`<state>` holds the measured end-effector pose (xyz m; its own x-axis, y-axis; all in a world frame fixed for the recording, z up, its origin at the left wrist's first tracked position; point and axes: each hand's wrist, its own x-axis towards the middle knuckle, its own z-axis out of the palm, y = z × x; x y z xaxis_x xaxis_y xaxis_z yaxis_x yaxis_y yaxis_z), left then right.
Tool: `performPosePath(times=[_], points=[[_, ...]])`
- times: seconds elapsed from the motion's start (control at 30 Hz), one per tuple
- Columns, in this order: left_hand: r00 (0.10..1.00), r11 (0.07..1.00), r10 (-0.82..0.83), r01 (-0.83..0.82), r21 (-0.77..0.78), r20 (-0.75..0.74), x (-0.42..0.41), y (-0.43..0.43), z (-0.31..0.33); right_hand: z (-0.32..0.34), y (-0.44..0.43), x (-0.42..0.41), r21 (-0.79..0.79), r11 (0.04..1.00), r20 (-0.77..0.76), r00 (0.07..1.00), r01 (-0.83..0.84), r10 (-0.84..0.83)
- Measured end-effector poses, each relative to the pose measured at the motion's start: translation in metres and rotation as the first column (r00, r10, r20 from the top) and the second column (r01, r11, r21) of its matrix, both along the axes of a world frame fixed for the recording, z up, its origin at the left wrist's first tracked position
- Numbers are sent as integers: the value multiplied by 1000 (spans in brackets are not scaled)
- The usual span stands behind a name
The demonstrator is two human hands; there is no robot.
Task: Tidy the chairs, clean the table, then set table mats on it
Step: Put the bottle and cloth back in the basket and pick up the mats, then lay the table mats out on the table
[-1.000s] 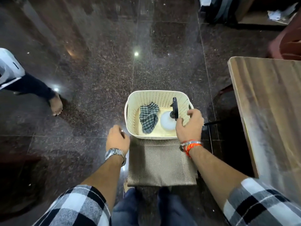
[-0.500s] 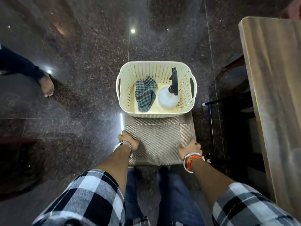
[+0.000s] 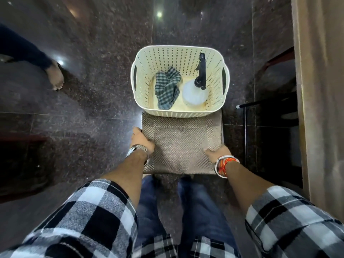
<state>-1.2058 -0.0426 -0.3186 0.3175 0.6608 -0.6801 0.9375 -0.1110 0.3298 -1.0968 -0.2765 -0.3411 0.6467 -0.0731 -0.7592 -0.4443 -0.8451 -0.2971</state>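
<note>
Woven brown table mats [image 3: 180, 146]: stacked on dark floor, gripped at both side edges.
Left hand [image 3: 141, 139]: closed on left edge, thumb on top.
Right hand [image 3: 216, 150]: closed on right edge near corner.
Cream basket [image 3: 214, 58]: just beyond grip, sitting on far edge of stack; checked cloth [image 3: 167, 86] and spray bottle [image 3: 195, 91] inside.
Table [image 3: 320, 90]: right of grip, apart.

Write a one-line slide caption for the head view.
Both hands, left hand and right hand, grip the table mats lying beside a basket on the floor.
</note>
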Motion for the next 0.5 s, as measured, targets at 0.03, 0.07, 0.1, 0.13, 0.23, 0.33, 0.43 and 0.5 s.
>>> performPosePath(times=[0.03,0.07,0.1,0.13,0.23,0.33,0.43,0.5], points=[[1000,1000,10,-10,-16,25,0,1,1,1,-3,1,30,999,-2,1000,-19,19],[999,1000,9,-8,-25,45,0,0,3,4,-5,2,45,998,5,999,-32,32],[998,1000,4,-2,-30,66,0,-2,5,6,-6,3,65,997,19,999,-39,38],[996,999,1,3,-40,88,0,-3,7,10,-6,2,92,995,35,999,-37,34],[991,998,-17,24,-53,132,-3,-11,16,22,-11,-4,157,987,79,997,-35,23],[991,998,-58,57,14,123,-11,-23,30,37,-22,-14,165,983,116,991,-78,59],[990,988,-101,88,128,99,-27,-37,49,55,-36,-27,198,975,181,981,-100,64],[985,978,-128,106,179,119,-38,-47,58,70,-43,-36,208,969,222,971,-130,83]])
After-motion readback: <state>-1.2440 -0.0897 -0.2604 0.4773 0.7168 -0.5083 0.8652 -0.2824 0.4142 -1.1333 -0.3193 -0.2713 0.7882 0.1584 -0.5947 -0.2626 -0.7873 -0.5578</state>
